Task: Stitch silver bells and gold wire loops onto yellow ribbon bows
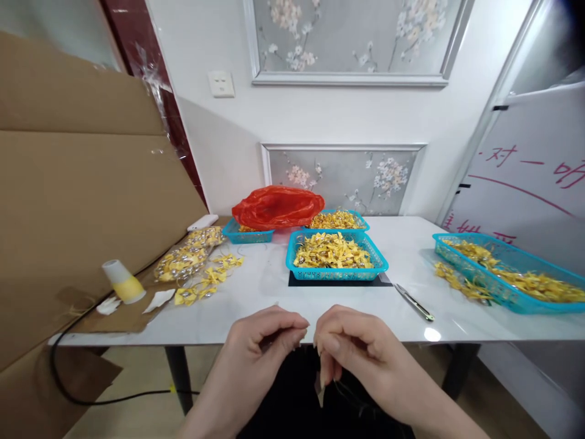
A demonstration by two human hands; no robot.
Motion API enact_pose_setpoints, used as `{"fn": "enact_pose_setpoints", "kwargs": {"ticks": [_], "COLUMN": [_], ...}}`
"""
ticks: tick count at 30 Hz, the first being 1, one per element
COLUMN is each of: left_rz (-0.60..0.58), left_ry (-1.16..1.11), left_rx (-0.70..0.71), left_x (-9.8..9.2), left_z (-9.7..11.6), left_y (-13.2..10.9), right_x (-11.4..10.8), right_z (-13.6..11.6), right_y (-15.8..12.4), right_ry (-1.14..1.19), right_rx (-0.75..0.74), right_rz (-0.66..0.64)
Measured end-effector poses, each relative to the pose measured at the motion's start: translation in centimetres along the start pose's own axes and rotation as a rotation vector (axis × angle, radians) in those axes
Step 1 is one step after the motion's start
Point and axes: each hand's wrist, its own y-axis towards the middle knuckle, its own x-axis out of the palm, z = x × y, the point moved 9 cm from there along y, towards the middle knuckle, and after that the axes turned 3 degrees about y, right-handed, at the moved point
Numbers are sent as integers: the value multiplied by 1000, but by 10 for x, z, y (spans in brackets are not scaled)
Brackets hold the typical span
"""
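Observation:
My left hand (pixel 260 344) and my right hand (pixel 354 353) are close together just below the white table's front edge (pixel 228 332). Both have the fingers curled into a pinch. Something thin, like a thread or wire, runs between the fingertips, too fine to name. A small pale scrap (pixel 319 389) hangs under my right hand. A blue basket (pixel 337 272) of yellow ribbon bows stands on the table straight ahead of my hands.
Small snips (pixel 414 302) lie right of the basket. Another blue basket (pixel 512 277) of yellow pieces is at the right, two more and a red bag (pixel 276 206) behind. Loose bows (pixel 208 281), a bagged pile and a glue bottle (pixel 122 281) lie left, beside cardboard (pixel 77 201).

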Motion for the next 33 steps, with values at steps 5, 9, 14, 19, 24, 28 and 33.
{"fn": "enact_pose_setpoints", "kwargs": {"ticks": [5,9,14,19,24,28,33], "left_rz": [-36,-73,-97,-127,-125,-162,-190], "left_ry": [71,57,28,-59,-167,-310,-578], "left_rx": [-8,-44,-93,-134,-174,-222,-330], "left_x": [4,5,3,7,6,10,18], "left_z": [-1,-4,-7,-10,-14,-16,-12], "left_y": [5,4,3,3,-2,-7,-17], "right_x": [-8,-12,-9,-7,0,-3,-9], "right_z": [5,15,19,-5,-12,-24,-28], "right_y": [4,4,4,6,2,-1,0], "right_ry": [-70,-46,-21,-502,-647,-514,-375], "right_rx": [37,99,144,-114,-294,-342,-277], "right_rz": [35,33,48,189,203,225,239]}}
